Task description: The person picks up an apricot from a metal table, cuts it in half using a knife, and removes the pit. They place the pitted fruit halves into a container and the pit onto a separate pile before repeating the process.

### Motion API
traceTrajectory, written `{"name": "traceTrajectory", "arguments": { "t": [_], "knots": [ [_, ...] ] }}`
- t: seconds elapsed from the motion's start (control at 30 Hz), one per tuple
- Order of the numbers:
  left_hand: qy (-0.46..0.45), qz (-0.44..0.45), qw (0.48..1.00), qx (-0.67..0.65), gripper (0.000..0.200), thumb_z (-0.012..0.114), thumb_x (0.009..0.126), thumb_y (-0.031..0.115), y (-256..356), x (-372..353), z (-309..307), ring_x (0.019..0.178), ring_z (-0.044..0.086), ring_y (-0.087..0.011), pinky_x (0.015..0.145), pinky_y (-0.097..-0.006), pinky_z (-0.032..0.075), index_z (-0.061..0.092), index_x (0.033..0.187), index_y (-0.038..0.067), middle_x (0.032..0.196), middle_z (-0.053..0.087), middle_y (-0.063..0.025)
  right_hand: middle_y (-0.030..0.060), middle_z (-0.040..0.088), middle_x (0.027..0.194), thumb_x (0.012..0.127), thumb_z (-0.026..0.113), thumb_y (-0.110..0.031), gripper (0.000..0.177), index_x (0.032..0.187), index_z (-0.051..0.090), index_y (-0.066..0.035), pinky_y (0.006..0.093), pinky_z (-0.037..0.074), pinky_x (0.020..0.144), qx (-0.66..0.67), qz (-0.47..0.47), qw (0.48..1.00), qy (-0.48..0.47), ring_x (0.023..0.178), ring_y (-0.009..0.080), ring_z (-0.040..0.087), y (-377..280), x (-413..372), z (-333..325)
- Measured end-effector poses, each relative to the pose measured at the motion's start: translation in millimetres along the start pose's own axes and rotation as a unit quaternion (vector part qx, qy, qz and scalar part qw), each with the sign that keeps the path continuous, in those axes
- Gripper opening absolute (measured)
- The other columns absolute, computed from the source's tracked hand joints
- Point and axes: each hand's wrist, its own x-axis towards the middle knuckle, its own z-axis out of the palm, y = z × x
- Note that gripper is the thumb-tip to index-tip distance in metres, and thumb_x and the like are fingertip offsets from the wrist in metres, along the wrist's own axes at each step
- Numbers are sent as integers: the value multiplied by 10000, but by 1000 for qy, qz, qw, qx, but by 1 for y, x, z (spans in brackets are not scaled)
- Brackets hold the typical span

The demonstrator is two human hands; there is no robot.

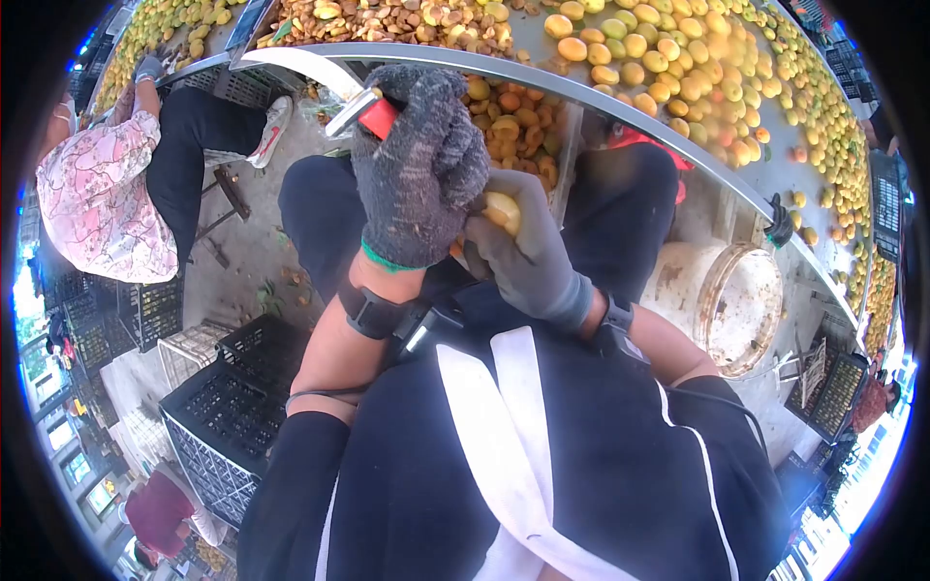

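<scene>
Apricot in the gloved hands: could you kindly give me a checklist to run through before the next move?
1. Hold on the apricot: ok, the right hand wraps it.
2. Grip on the red-handled tool: ok, the left hand is fisted round it.
3. Tool's contact with the fruit: cannot tell, the left glove hides it.
4. Both hands gloved: ok.
5. Co-worker clear of the hands: ok, seated well off to the left.
</scene>
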Motion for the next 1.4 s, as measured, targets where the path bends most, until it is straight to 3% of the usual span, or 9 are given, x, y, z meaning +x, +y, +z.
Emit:
{"name": "traceTrajectory", "arguments": {
  "t": [0.4,0.47,0.7,0.77,0.83,0.87,1.1,1.27,1.4],
  "knots": [
    [14,-145,989,-13,88,569,951,151,-21,12,-23,435,384,-68,386,-208,285,596,982,73,622,450,38,66,526,886,978,524,-117,278,1206,378,-56,220,404,524,-88,49,994,-38,610,73,504,10,-6,-19],
    [49,-6,970,238,119,579,938,142,-19,-4,4,464,441,-68,403,-199,310,599,1005,46,670,520,16,55,541,824,998,491,-168,259,1207,377,-68,220,394,498,72,172,982,-32,573,76,503,-2,-3,-15],
    [-59,7,977,205,149,645,887,55,-8,-14,-1,555,540,-79,448,-203,394,618,1034,43,768,620,-16,5,492,623,998,496,-192,270,1204,373,-66,228,382,453,28,204,977,-63,490,79,483,-14,-3,-9],
    [-45,-20,974,220,136,627,901,65,-2,-14,-2,520,509,-81,424,-209,386,606,1033,40,728,591,-9,13,511,663,984,528,-196,312,1206,364,-50,222,391,472,-63,100,991,-67,506,75,488,-13,-5,-9],
    [-58,-58,997,-7,115,614,913,79,1,-12,0,475,454,-73,396,-205,363,589,1019,42,677,538,5,14,514,682,979,539,-195,320,1199,363,-45,221,396,484,-76,26,994,-68,515,72,489,0,-9,-10],
    [-59,-58,997,-7,115,614,913,79,0,-12,-1,475,454,-73,396,-205,363,589,1019,42,677,538,5,14,516,702,973,549,-194,328,1193,362,-39,220,401,495,-89,-46,992,-71,524,70,490,6,-11,-11],
    [-17,-90,995,-36,101,623,918,112,-14,-11,-12,460,436,-65,386,-193,349,579,999,69,639,494,16,18,505,765,980,540,-227,318,1179,373,-43,212,396,508,-79,-3,994,-70,546,61,475,10,-15,-18],
    [58,19,994,86,85,632,914,125,-10,-5,-2,474,447,-58,392,-192,351,588,972,82,641,503,27,-3,500,782,963,589,-241,337,1204,450,-49,192,375,500,74,135,986,-69,578,56,470,1,5,-28],
    [-70,104,991,38,103,604,944,176,33,6,-5,452,326,-54,381,-200,267,595,968,76,606,392,46,-9,510,791,943,617,-190,338,1220,474,-59,185,375,499,109,156,981,41,590,56,480,-6,9,-45]
  ]
}}
